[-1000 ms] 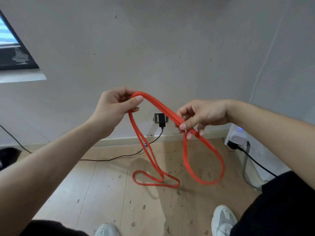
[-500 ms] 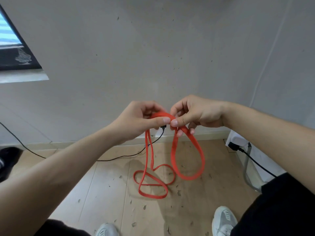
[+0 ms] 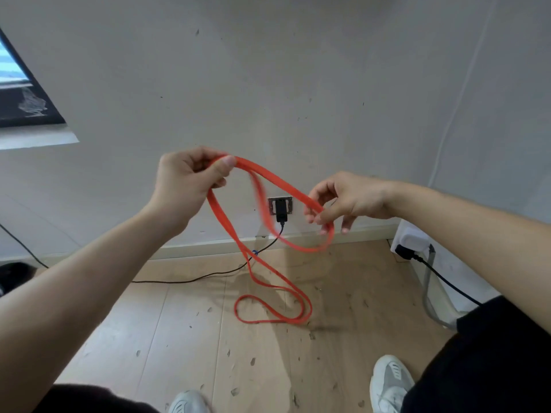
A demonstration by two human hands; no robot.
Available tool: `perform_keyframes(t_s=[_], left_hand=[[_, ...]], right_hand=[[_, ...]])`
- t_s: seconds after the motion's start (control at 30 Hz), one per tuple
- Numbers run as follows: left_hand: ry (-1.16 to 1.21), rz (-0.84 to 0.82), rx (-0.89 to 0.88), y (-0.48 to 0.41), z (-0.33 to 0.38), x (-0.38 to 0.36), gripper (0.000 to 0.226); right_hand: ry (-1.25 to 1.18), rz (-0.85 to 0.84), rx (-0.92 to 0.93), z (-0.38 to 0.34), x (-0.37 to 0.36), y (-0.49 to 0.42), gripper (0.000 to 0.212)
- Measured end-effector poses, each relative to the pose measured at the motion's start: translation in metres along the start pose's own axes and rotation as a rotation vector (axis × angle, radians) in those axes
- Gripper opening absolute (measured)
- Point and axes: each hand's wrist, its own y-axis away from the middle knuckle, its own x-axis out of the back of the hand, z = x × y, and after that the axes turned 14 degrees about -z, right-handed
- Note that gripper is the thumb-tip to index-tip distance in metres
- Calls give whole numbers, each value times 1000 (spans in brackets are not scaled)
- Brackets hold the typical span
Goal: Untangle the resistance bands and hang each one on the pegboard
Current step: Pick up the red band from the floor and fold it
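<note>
An orange-red resistance band (image 3: 277,183) stretches between my two hands in front of the wall. My left hand (image 3: 187,177) pinches its upper end between thumb and fingers. My right hand (image 3: 343,201) pinches the strand lower and to the right, where a small blurred loop (image 3: 298,245) hangs below it. From my left hand a long doubled strand (image 3: 238,236) drops to the wooden floor and ends in a loose loop (image 3: 274,308) lying there. No pegboard is in view.
A wall socket with a black plug (image 3: 280,208) sits behind the band, its cable (image 3: 190,280) running left along the floor. A white power strip (image 3: 414,242) and grey pipe (image 3: 429,293) stand at the right corner. My shoes (image 3: 390,383) are below.
My hands were pressed together half a second ago and have now pulled apart, the left up and left, the right to the right. The band's loops have opened out and the hanging loop swings.
</note>
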Motion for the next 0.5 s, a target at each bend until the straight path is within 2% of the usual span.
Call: perform_keyframes(t_s=[0.13,0.3,0.4,0.5], left_hand=[[5,61,7,0,-2,7,2],[32,142,-18,-2,2,4,3],[60,177,-20,-4,3,4,4],[69,204,4,-4,2,6,4]], right_hand=[[69,316,11,13,5,-9,18],[321,460,-8,22,7,-18,8],[220,659,65,21,11,-23,9],[-101,711,186,19,18,-23,20]])
